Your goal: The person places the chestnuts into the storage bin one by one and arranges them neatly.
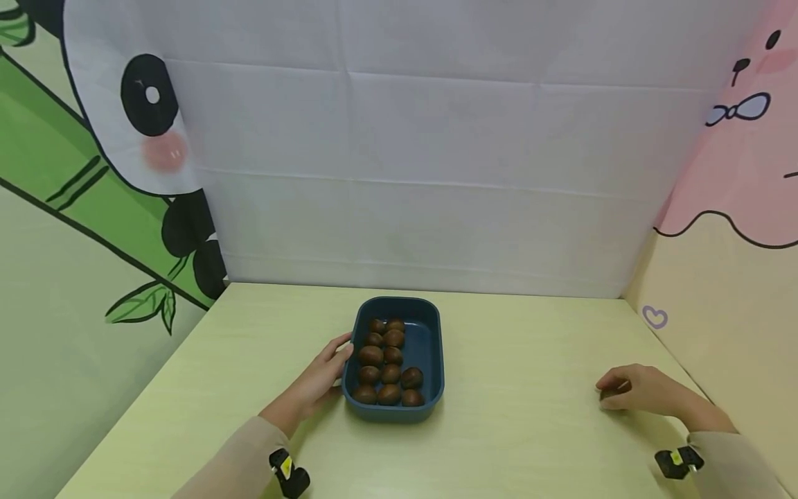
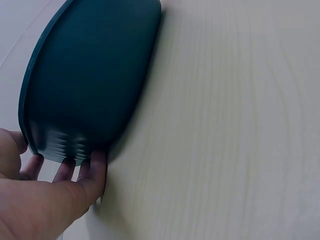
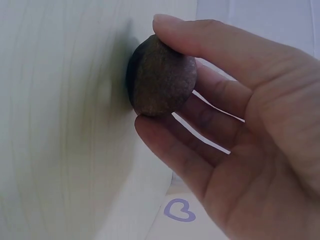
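A dark blue rectangular box (image 1: 430,346) stands on the table, with several brown chestnuts (image 1: 393,338) in rows along its left side and front. Against the box's left wall rests my left hand (image 1: 319,378). In the left wrist view its fingertips (image 2: 65,170) touch the outside of the wall, thumb up by the rim. Far to the right, close to the tabletop, my right hand (image 1: 651,394) pinches a single chestnut (image 3: 162,77) between thumb and fingers. Only a small part of that chestnut shows in the head view.
The pale wooden table (image 1: 511,360) reaches back to a white cloth panel (image 1: 436,173). A green side panel with a panda print (image 1: 149,97) borders the left. On the right stands a cream and pink panel (image 1: 723,277), close to my right hand. Each wrist wears a small black device.
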Action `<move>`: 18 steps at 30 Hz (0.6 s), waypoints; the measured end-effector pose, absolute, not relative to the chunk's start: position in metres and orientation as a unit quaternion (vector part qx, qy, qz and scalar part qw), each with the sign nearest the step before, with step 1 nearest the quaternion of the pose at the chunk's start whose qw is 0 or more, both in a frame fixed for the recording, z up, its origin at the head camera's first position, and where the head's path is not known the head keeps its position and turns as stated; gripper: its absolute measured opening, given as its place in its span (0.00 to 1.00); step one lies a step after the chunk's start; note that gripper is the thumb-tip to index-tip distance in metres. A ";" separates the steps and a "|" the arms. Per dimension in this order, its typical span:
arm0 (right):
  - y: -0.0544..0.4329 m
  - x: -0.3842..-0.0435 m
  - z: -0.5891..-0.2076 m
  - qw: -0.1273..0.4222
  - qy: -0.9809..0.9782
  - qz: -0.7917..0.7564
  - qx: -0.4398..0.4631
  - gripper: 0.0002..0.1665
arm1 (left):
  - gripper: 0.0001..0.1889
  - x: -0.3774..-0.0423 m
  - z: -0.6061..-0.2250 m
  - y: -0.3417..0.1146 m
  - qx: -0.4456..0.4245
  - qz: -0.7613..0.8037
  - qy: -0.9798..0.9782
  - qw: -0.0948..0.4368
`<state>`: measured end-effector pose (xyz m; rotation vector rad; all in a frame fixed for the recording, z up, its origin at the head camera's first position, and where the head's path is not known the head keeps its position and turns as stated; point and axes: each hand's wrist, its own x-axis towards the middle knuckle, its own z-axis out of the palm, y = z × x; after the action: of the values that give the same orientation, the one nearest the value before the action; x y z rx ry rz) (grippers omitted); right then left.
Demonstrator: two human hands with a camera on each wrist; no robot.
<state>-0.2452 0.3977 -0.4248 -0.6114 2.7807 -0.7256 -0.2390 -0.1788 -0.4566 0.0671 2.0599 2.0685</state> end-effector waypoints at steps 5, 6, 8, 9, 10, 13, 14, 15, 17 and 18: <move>0.390 -0.247 -0.422 0.100 0.942 -0.240 -0.211 0.17 | 0.30 -0.239 -0.456 -0.179 0.024 0.704 0.701 0.112; 0.388 -0.248 -0.422 0.100 0.942 -0.239 -0.213 0.17 | 0.29 -0.239 -0.456 -0.179 0.024 0.704 0.701 0.111; 0.384 -0.249 -0.421 0.097 0.943 -0.236 -0.215 0.17 | 0.29 -0.239 -0.456 -0.179 0.023 0.705 0.700 0.111; 0.381 -0.250 -0.421 0.096 0.942 -0.236 -0.217 0.17 | 0.29 -0.239 -0.456 -0.179 0.023 0.705 0.701 0.111; 0.378 -0.251 -0.420 0.095 0.942 -0.237 -0.220 0.18 | 0.29 -0.239 -0.456 -0.178 0.022 0.705 0.701 0.110; 0.368 -0.255 -0.418 0.095 0.937 -0.246 -0.227 0.18 | 0.29 -0.238 -0.456 -0.178 0.021 0.704 0.701 0.109; 0.364 -0.256 -0.417 0.093 0.936 -0.250 -0.231 0.18 | 0.29 -0.238 -0.456 -0.178 0.021 0.703 0.702 0.109; 0.360 -0.257 -0.416 0.090 0.933 -0.252 -0.239 0.18 | 0.29 -0.238 -0.456 -0.178 0.020 0.702 0.704 0.109; 0.350 -0.260 -0.414 0.089 0.929 -0.258 -0.250 0.17 | 0.29 -0.238 -0.455 -0.178 0.019 0.702 0.704 0.108; 0.345 -0.261 -0.413 0.087 0.927 -0.259 -0.257 0.17 | 0.29 -0.238 -0.455 -0.178 0.019 0.701 0.704 0.108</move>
<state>-0.2609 0.3446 -0.4127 -0.7668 2.7608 -0.7702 -0.2375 -0.1783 -0.4546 0.0566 2.0726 2.0630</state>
